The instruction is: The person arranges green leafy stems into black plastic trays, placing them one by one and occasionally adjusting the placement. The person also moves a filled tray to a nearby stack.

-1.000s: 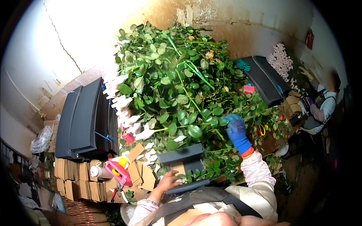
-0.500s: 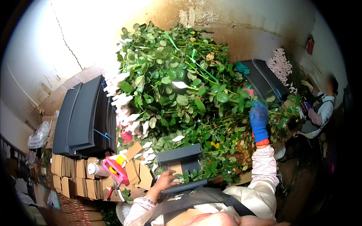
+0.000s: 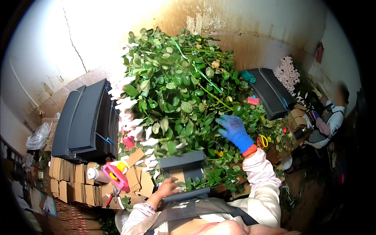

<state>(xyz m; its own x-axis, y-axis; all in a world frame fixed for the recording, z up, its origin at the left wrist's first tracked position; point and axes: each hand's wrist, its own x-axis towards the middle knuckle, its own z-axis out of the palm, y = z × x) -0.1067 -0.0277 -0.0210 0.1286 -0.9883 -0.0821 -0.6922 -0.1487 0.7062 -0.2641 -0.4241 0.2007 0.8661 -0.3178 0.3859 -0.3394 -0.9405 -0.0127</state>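
My left hand (image 3: 169, 188), bare, rests with fingers stretched out at the left side of a dark grey folded wrapper (image 3: 182, 159) with brown card inside. My right hand (image 3: 237, 133), in a blue glove with a red cuff, is over the right part of a big heap of leafy rose stems (image 3: 176, 94); its fingers look apart, with no stem plainly in them. To its left lies a rose with a white-sleeved bud (image 3: 149, 142), its leaves slightly blurred. Many other white-sleeved buds (image 3: 124, 103) line the heap's left edge.
Stacked dark grey sheets (image 3: 84, 121) stand at left, with more sheets (image 3: 270, 92) at back right. Near left are cardboard pieces (image 3: 76, 172), a pink tape dispenser (image 3: 116, 177), a bottle (image 3: 98, 175) and pruning shears (image 3: 115, 197). Yellow-handled scissors (image 3: 263, 141) lie right. A co-worker (image 3: 331, 117) sits far right.
My right hand has moved left and slightly down from the heap's right end. The white-sleeved rose trailing from it across the heap now lies lower left. My left hand stays by the wrapper.
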